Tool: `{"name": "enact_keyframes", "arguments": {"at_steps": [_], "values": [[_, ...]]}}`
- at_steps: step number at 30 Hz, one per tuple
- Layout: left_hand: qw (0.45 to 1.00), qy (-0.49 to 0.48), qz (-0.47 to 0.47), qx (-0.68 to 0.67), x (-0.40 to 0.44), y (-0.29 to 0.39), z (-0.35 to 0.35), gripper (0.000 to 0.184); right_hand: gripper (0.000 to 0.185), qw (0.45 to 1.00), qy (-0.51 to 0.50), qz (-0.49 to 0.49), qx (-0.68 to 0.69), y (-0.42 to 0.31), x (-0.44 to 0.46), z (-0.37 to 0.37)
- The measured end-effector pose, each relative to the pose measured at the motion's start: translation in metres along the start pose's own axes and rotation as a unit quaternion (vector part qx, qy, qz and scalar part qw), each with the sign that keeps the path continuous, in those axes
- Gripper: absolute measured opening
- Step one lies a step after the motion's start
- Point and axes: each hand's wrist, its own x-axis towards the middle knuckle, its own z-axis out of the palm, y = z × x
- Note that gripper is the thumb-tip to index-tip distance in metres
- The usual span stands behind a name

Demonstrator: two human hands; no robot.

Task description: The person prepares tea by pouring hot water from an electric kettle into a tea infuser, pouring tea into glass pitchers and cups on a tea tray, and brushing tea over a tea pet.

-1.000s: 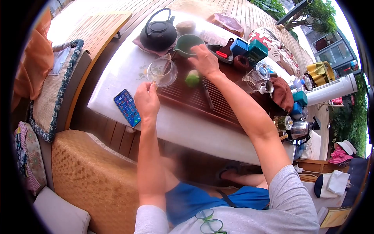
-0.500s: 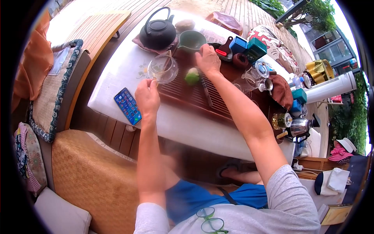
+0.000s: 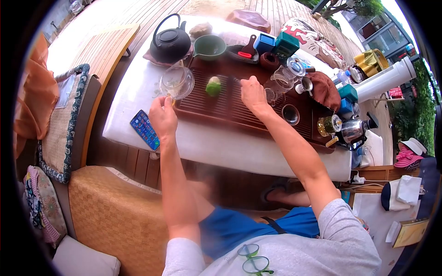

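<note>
My left hand (image 3: 163,117) is closed in a pinch at the near side of a clear glass pitcher (image 3: 177,83), with a small yellowish part showing at the fingertips. Over the slatted brown tea tray (image 3: 209,106), my right hand (image 3: 254,96) is closed round a dark knife (image 3: 235,81), whose blade is smeared by motion. Between the two hands a green fruit (image 3: 213,86) with a pale top rests on the tray. A green bowl (image 3: 210,47) stands behind it, beside a black iron teapot (image 3: 171,44).
A phone (image 3: 144,130) lies left of my left hand. Right of my right hand are glassware (image 3: 279,79), a small round cup (image 3: 290,114), a brown cloth (image 3: 326,91) and a metal kettle (image 3: 353,129). Tins (image 3: 286,44) stand at the back.
My right hand has left the area by the green bowl and come nearer, taking up the knife from the tray. My left hand keeps its pinch at the glass. The view has shifted.
</note>
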Motion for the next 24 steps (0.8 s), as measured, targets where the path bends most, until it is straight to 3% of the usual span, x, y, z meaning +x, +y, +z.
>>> {"name": "enact_keyframes", "arguments": {"at_steps": [4, 12, 17, 21, 24], "values": [[1.0, 0.012, 0.021, 0.016, 0.007, -0.01, 0.002, 0.022, 0.012, 0.991, 0.032, -0.019, 0.127, -0.008, 0.048, 0.012], [0.999, 0.022, 0.008, 0.024, 0.013, -0.015, -0.004, 0.022, 0.008, 0.966, 0.097, -0.109, 0.212, -0.076, 0.091, 0.041], [0.999, 0.025, -0.007, 0.027, 0.015, -0.019, -0.009, 0.022, 0.016, 0.94, 0.136, -0.149, 0.276, -0.097, 0.092, 0.036], [0.999, 0.028, -0.005, 0.038, 0.014, -0.018, -0.009, 0.022, 0.015, 0.916, 0.115, -0.213, 0.32, -0.104, 0.087, 0.036], [0.999, 0.031, 0.002, 0.045, 0.015, -0.017, -0.01, 0.022, 0.015, 0.91, 0.037, -0.216, 0.351, -0.103, 0.073, 0.035]]}}
